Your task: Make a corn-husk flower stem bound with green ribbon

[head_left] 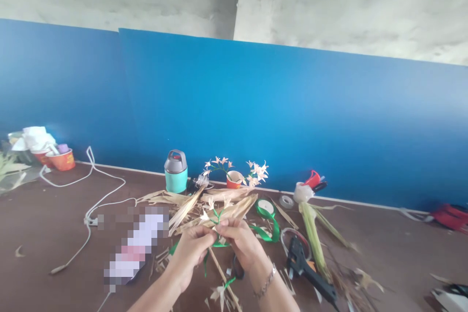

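Note:
My left hand (195,248) and my right hand (239,240) meet low in the middle of the view, fingertips close together. Both pinch a thin green stem, above which small pale flowers (210,208) stick up. Below the hands a thin tan stick (219,267) slants down, with a green tie and a pale flower (219,295) near its lower end. Green ribbon (268,235) runs from its spool (265,206) just right of my right hand. Dry husks (188,212) lie behind the hands.
A red cup (234,184) with flower sprays and a teal container (176,178) stand by the blue partition (274,117). A black glue gun (309,270), green stalks (315,239) and tape (286,201) lie right. White cable (106,174) and red tubs (61,160) are left.

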A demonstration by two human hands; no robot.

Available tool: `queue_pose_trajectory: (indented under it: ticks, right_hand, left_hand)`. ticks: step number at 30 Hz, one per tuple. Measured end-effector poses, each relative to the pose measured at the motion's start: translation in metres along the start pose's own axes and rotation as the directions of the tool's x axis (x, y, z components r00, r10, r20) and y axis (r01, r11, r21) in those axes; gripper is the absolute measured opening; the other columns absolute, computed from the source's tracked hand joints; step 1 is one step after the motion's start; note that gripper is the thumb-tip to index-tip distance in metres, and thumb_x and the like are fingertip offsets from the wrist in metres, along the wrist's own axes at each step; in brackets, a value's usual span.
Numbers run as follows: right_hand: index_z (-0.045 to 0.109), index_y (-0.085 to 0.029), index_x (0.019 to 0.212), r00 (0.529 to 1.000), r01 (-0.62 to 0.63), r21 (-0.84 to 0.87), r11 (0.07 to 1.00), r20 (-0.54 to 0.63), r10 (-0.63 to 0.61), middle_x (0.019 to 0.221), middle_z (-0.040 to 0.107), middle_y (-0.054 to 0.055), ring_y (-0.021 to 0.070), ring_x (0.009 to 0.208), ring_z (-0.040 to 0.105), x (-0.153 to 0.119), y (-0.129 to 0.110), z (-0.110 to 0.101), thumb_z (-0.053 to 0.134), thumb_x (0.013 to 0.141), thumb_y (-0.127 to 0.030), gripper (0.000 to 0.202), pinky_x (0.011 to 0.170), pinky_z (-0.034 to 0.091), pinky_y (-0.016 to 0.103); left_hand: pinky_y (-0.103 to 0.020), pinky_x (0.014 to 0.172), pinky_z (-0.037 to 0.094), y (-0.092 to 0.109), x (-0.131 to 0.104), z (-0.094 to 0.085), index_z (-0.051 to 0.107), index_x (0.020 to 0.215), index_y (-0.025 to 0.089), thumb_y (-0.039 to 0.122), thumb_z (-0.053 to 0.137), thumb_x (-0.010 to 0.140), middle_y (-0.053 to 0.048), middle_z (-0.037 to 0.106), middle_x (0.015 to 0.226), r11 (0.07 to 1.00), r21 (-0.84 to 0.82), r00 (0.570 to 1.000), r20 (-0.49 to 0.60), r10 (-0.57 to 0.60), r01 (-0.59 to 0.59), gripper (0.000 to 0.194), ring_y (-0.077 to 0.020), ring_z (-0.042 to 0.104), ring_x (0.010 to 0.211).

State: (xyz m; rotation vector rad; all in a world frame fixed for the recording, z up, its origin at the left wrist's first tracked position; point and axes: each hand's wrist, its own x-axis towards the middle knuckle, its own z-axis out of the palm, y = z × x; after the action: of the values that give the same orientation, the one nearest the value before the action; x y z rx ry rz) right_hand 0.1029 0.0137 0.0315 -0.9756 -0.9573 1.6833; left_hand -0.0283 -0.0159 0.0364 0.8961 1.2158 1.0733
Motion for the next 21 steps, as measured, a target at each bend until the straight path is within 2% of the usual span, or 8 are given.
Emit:
queue_pose_trajectory:
  ticks: [6, 12, 15, 18, 21]
  right_hand:
    - [0.064, -0.013, 0.052, 1.000, -0.023, -0.093, 0.995, -0.012, 0.021, 0.048, 0.058, -0.002, 0.0087, 0.049, 0.044, 0.002, 0.000, -0.004, 0.082, 0.050, -0.029, 0.024, 0.054, 0.029, 0.025]
    - [0.062, -0.014, 0.049, 1.000, 0.007, -0.124, 0.992, -0.021, -0.009, 0.043, 0.052, -0.005, 0.0072, 0.047, 0.037, -0.001, -0.005, 0.000, 0.079, 0.053, -0.026, 0.022, 0.052, 0.026, 0.024]
    - [0.061, -0.013, 0.050, 0.998, 0.003, -0.018, 1.000, 0.061, -0.002, 0.045, 0.051, -0.005, 0.0065, 0.047, 0.036, -0.002, -0.006, 0.002, 0.080, 0.055, -0.024, 0.022, 0.050, 0.025, 0.023]
    - [0.063, -0.013, 0.055, 0.982, -0.061, 0.124, 0.990, 0.187, 0.037, 0.051, 0.053, -0.004, 0.0066, 0.050, 0.039, -0.004, -0.006, 0.000, 0.079, 0.060, -0.026, 0.021, 0.051, 0.027, 0.022]
    - [0.069, -0.012, 0.068, 0.952, -0.131, 0.199, 0.971, 0.298, 0.067, 0.061, 0.060, -0.002, 0.0070, 0.055, 0.044, -0.005, -0.005, -0.002, 0.078, 0.064, -0.026, 0.017, 0.056, 0.031, 0.021]
  left_hand:
    - [-0.023, 0.043, 0.010, 0.006, -0.002, -0.003, 0.057, 0.057, 0.016, 0.030, 0.061, 0.063, 0.010, 0.030, 0.041, 0.991, 0.102, 0.996, 0.051, 0.076, -0.081, 0.016, -0.0046, 0.020, 0.039]
    - [-0.023, 0.043, 0.012, 0.011, -0.004, -0.004, 0.061, 0.058, 0.015, 0.029, 0.061, 0.064, 0.009, 0.033, 0.041, 0.968, 0.227, 0.994, 0.029, 0.107, -0.111, 0.016, -0.0051, 0.023, 0.040]
    - [-0.022, 0.043, 0.012, 0.011, -0.003, -0.006, 0.057, 0.054, 0.015, 0.028, 0.063, 0.062, 0.010, 0.031, 0.041, 0.990, 0.105, 0.995, 0.058, 0.086, -0.092, 0.016, -0.0041, 0.022, 0.040]
    - [-0.020, 0.043, 0.010, 0.012, -0.001, -0.009, 0.051, 0.053, 0.015, 0.027, 0.069, 0.057, 0.010, 0.034, 0.048, 0.992, -0.126, 0.993, 0.120, 0.013, 0.003, 0.022, -0.0016, 0.020, 0.041]
    - [-0.017, 0.042, 0.008, 0.013, -0.002, -0.011, 0.053, 0.060, 0.014, 0.024, 0.073, 0.052, 0.009, 0.038, 0.053, 0.959, -0.262, 0.986, 0.148, -0.075, 0.112, 0.024, 0.0002, 0.019, 0.042]
